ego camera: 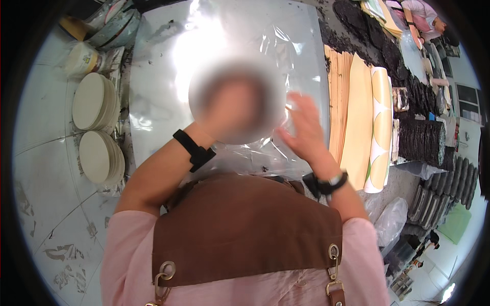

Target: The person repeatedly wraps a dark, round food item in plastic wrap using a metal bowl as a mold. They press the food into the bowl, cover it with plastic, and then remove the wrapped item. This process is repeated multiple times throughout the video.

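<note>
A round blur covers the middle of the view and hides most of my left hand (227,109); what its fingers touch cannot be made out. Just right of the blur, my right hand (308,126) has its thumb and fingers spread apart, over crinkled clear plastic film (268,155). No object shows in its grasp. Beneath both hands lies a pale, glossy work surface (157,80) covered with plastic and reflecting bright light.
Left stand two stacks of round cream discs (92,101) and a white tub (82,59). Right are brownish paper sheets (338,114), a sheet of round labels (379,130), dark crumbly material (356,26) and stacked black slabs (421,145). Another person (423,17) is at far upper right.
</note>
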Available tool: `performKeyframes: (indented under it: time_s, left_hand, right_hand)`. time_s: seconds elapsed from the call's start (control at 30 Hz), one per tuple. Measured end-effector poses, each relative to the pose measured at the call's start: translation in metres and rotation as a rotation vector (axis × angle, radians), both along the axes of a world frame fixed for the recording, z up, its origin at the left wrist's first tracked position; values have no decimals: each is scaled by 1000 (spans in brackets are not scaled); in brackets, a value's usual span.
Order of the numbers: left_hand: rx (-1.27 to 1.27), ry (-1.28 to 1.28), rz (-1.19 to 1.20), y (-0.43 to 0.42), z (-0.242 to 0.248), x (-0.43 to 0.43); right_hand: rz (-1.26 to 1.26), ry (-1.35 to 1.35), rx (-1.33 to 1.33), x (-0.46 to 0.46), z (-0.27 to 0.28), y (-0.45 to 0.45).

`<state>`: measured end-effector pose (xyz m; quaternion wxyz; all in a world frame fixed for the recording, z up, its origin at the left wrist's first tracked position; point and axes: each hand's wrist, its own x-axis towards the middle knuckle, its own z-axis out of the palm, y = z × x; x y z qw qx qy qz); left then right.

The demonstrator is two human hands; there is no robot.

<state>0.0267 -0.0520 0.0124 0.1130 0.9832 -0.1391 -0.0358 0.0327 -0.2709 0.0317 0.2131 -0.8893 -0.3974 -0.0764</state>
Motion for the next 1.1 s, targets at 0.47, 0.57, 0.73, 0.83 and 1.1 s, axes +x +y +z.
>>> performKeyframes:
  time_s: [0.47, 0.57, 0.73, 0.83, 1.1]
  left_hand:
    - [58, -102, -62, -2, -16, -1]
    - [-297, -29, -135, 24, -36, 5]
    - [-1083, 416, -40, 45, -24, 19]
    - [-501, 44, -6, 14, -20, -1]
    - [-207, -62, -21, 8, -26, 6]
  right_hand:
    - [-238, 817, 143, -86, -35, -59]
    - [278, 75, -127, -63, 16, 32]
    - [68, 124, -239, -35, -17, 66]
    - [250, 513, -199, -35, 1, 48]
    - [-56, 1010, 622, 42, -48, 29]
